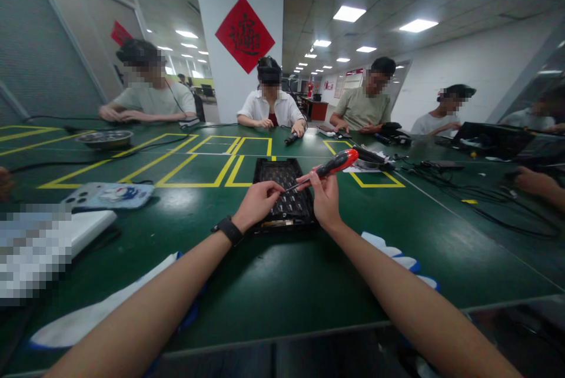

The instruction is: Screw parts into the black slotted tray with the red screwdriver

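My right hand (324, 195) is closed round a screwdriver (338, 163) with a red and black handle, held up at a slant with the handle to the upper right. My left hand (256, 204), with a black watch on its wrist, is closed in a pinch at the screwdriver's metal tip. Both hands hover just above a black slotted tray (282, 175) that lies on the green table (309, 284). What the left fingertips pinch besides the tip is too small to make out.
White and blue gloves (399, 257) lie under my forearms. A phone in a patterned case (108, 195) and a white box lie at the left, a metal bowl (105, 138) further back. Cables and tools (441, 166) spread at the right. Several people sit around the far side.
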The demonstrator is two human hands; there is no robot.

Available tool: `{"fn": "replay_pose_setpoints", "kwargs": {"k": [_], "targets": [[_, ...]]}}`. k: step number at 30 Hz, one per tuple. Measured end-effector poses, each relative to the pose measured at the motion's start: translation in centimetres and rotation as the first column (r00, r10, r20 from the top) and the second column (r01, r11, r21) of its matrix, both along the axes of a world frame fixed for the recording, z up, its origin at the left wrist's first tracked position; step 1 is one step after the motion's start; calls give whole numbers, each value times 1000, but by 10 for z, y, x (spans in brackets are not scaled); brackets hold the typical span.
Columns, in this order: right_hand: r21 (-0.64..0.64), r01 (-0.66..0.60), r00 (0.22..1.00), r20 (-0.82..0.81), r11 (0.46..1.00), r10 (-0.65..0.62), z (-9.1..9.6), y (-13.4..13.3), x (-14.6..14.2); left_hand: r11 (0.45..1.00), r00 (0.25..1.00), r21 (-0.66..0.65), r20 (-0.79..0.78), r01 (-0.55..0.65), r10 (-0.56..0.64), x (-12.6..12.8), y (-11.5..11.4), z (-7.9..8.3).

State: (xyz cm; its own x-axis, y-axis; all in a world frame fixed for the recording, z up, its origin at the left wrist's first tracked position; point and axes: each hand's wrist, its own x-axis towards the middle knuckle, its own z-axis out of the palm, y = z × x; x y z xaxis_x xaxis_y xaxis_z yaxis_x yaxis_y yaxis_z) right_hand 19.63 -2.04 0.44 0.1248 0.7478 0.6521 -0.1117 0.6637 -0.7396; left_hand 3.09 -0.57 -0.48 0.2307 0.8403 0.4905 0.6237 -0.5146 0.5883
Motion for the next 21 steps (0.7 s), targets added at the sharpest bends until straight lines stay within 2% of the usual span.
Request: {"fn": "replay_pose_setpoints", "kwargs": {"k": [5, 11, 21], "targets": [[49, -72, 980, 187, 996, 61, 1, -7, 2, 1000, 1000, -1, -6, 6, -6, -1, 0, 0], [27, -148, 926, 356, 989, 128, -1, -9, 3, 1000, 1000, -3, -12, 16, -16, -2, -1, 0], [20, -189, 969, 168, 982, 183, 5, -12, 0, 998, 999, -60, 38, 29, -27, -3, 3, -3]]}}
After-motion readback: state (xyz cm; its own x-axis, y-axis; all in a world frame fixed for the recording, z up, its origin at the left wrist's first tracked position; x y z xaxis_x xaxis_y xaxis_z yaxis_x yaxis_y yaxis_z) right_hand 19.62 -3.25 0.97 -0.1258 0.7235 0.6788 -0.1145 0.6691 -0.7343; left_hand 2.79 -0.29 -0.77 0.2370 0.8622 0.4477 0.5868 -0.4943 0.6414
